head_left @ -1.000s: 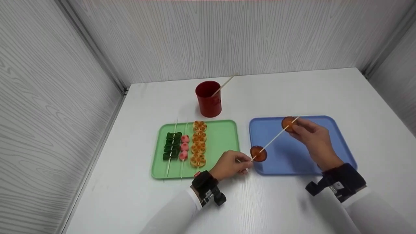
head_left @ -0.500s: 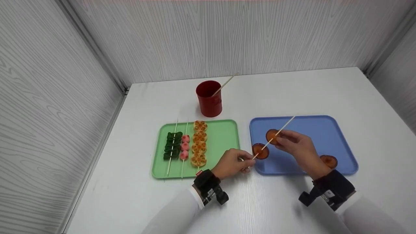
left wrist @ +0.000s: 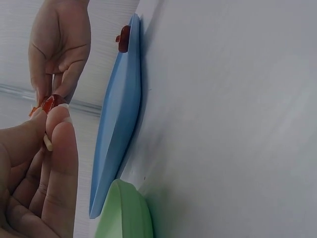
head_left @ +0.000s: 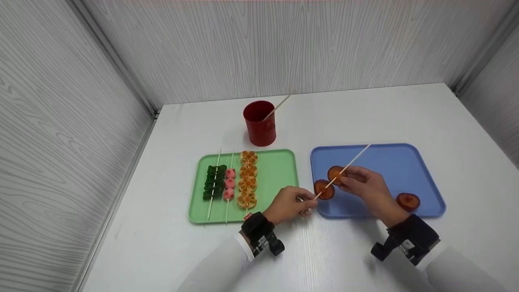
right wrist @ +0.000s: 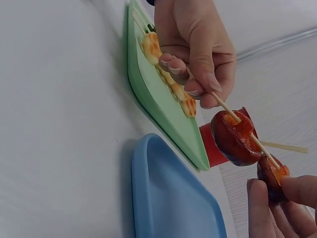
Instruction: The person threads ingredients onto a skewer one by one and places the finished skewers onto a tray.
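In the head view my left hand (head_left: 290, 206) pinches the lower end of a thin wooden skewer (head_left: 357, 156) between thumb and fingertips. Close to those fingers, a glossy red-brown mushroom-like piece (head_left: 324, 190) with an orange middle is threaded on it. My right hand (head_left: 367, 186) pinches a second such piece (head_left: 335, 174) farther up, with the skewer running through it. The right wrist view shows the left-hand piece (right wrist: 233, 141) and the right-hand piece (right wrist: 271, 181) nearly touching. A third mushroom-like piece (head_left: 408, 201) lies on the blue tray (head_left: 389, 156), below the right hand.
Left of the blue tray sits a green tray (head_left: 279, 166) with leafy green pieces (head_left: 215, 182), pink balls (head_left: 230, 183) and yellow-orange slices (head_left: 248, 183) on skewers. A red cup (head_left: 261, 132) stands behind it, with a skewer (head_left: 279, 106) leaning out. White panels surround the table.
My right hand has slid the second mushroom-like piece down the skewer toward the first, moving left and down. The third piece on the blue tray has come into view. My left hand stays nearly still.
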A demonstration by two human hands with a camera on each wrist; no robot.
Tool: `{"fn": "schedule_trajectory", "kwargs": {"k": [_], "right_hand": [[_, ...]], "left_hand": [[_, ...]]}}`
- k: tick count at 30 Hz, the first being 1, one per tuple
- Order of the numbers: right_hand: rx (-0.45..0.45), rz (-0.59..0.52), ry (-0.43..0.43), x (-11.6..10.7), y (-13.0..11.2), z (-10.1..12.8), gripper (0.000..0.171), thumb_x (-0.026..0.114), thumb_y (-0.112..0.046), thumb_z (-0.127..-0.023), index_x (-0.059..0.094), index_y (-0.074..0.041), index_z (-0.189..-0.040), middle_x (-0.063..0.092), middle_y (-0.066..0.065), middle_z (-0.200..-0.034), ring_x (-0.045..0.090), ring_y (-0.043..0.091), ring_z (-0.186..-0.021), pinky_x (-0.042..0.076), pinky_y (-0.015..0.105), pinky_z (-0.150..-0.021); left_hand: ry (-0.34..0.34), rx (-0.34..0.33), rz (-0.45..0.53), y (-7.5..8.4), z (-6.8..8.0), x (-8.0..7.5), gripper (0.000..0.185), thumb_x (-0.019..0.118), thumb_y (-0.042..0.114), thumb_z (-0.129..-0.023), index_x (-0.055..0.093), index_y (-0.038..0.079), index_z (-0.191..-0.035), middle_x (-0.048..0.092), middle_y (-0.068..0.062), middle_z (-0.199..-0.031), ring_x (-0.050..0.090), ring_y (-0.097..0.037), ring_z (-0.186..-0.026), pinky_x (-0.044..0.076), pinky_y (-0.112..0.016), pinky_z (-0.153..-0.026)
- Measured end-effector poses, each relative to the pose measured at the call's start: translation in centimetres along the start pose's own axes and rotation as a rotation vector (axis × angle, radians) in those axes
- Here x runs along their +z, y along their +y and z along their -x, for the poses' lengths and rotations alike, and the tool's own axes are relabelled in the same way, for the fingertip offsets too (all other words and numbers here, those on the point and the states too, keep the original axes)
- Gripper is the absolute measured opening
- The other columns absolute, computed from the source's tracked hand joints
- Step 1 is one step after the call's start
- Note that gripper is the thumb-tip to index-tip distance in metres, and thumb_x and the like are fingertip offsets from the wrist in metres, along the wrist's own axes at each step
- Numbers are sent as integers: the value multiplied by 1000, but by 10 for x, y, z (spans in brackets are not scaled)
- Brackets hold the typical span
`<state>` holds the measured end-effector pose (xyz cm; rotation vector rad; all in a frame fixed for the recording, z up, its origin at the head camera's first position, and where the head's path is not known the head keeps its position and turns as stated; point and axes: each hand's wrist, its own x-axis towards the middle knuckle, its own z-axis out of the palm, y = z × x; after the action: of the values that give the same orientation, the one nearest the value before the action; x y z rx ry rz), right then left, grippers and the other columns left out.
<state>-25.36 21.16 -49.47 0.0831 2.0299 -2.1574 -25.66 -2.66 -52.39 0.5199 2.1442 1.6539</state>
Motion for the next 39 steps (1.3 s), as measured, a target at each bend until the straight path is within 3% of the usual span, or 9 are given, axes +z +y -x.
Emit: {"fn": "schedule_trajectory", "kwargs": {"k": [8, 17, 22, 25, 28, 33, 39], "right_hand": [[-138, 283, -60, -4, -3, 4, 44, 66, -14, -94, 54, 8, -131, 64, 21, -116, 68, 10, -94, 55, 37, -86], [-238, 546, -118, -15, -11, 8, 42, 65, -22, -95, 60, 5, -126, 69, 18, -110, 69, 22, -95, 54, 20, -79], [-300, 752, -87, -25, -14, 10, 36, 68, -22, -93, 66, 3, -119, 72, 14, -102, 69, 28, -91, 53, 23, -75], [-341, 896, -41, -35, -17, 11, 30, 69, -17, -92, 68, 4, -113, 72, 14, -100, 68, 28, -89, 53, 30, -73], [-364, 1006, -3, -47, -20, 12, 27, 70, -13, -91, 69, 6, -109, 72, 17, -97, 67, 31, -85, 54, 40, -71], [-317, 1157, 15, -65, -23, 12, 32, 72, -10, -87, 65, 13, -109, 69, 28, -96, 66, 42, -86, 53, 54, -73], [-125, 1323, -31, -85, -27, 11, 38, 69, -12, -88, 60, 17, -111, 63, 35, -105, 59, 51, -96, 50, 58, -78]], "left_hand": [[-7, 7, -5, -2, 0, 0, 16, 70, 7, -89, 72, -5, -101, 73, -8, -85, 63, -7, -60, 56, -25, -58], [-7, 0, -7, -1, 3, 0, 15, 70, 6, -89, 73, -3, -100, 72, -13, -88, 64, -8, -61, 57, -27, -60], [-10, 29, -30, -2, 3, 0, 17, 70, 6, -89, 73, -4, -102, 72, -15, -90, 69, -24, -68, 58, -36, -64], [-11, 33, -29, -3, 3, 0, 17, 69, 6, -90, 73, -4, -103, 72, -16, -91, 69, -35, -74, 58, -43, -66], [-4, 23, -40, -4, 4, 0, 16, 69, 5, -90, 73, -3, -103, 72, -16, -90, 69, -38, -76, 58, -41, -66], [6, 8, -67, -6, 5, 0, 16, 70, 6, -89, 74, -2, -102, 73, -13, -87, 70, -30, -72, 57, -30, -61], [-2, 13, -54, -4, 7, 1, 16, 69, 5, -89, 74, -3, -102, 73, -14, -88, 69, -33, -74, 57, -34, -64]]}}
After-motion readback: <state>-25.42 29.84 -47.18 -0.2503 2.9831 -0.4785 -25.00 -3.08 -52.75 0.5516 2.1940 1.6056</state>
